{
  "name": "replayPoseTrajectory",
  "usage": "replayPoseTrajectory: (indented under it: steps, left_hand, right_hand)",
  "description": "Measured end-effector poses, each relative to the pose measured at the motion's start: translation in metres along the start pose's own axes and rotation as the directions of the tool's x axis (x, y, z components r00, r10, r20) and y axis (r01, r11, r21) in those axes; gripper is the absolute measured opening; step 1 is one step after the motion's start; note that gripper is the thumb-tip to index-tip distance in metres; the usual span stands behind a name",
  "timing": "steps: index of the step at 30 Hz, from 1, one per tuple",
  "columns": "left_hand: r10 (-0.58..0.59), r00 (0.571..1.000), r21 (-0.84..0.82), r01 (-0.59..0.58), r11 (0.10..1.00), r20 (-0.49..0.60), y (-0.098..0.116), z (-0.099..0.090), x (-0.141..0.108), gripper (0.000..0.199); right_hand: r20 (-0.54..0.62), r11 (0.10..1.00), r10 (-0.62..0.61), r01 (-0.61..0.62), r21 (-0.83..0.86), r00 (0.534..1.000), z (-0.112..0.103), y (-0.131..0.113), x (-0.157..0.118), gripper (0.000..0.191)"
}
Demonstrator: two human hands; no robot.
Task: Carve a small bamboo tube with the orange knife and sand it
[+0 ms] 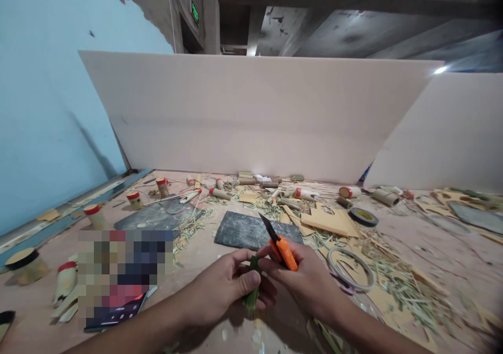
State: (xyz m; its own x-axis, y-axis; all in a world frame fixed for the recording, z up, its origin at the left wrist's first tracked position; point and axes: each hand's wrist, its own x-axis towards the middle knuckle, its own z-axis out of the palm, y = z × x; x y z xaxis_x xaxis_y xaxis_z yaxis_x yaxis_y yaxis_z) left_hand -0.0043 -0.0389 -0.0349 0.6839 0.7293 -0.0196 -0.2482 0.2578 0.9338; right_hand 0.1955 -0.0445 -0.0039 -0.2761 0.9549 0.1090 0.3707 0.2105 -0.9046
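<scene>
Near the bottom centre, my left hand [231, 281] is closed round a short green stalk-like piece [251, 296], its thumb pressed on the front. My right hand [304, 278] holds an orange utility knife [286, 252] between its fingers, with the dark blade pointing up and to the left. The right fingertips also touch the top of the green piece. Behind both hands lies a dark rectangular mat [239, 231].
A partly blurred phone [113, 312] lies at left, near red-rimmed bamboo tubes [94, 215]. Tape rolls [363, 217], yellow card [328, 220] and plant shavings [404, 283] cover the right side. A pale board [267, 118] stands behind.
</scene>
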Motion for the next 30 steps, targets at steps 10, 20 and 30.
replayPoseTrajectory:
  steps: [10, 20, 30]
  left_hand:
    - [-0.133, 0.988, -0.188, 0.117, 0.975, -0.073, 0.004, 0.012, -0.003, 0.058]
    - [-0.097, 0.983, -0.227, 0.059, 0.972, -0.159, 0.002, 0.009, 0.001, 0.045]
    - [-0.051, 0.844, -0.267, -0.112, 0.957, -0.534, 0.022, -0.024, 0.008, 0.018]
  right_hand:
    - [-0.118, 0.972, -0.179, 0.157, -0.177, 0.977, 0.006, 0.011, -0.002, 0.023]
    - [-0.094, 0.984, -0.134, 0.122, -0.126, 0.986, 0.006, 0.012, 0.002, 0.019]
    - [-0.107, 0.968, -0.155, 0.13, -0.214, 0.982, -0.01, -0.005, -0.004, 0.026]
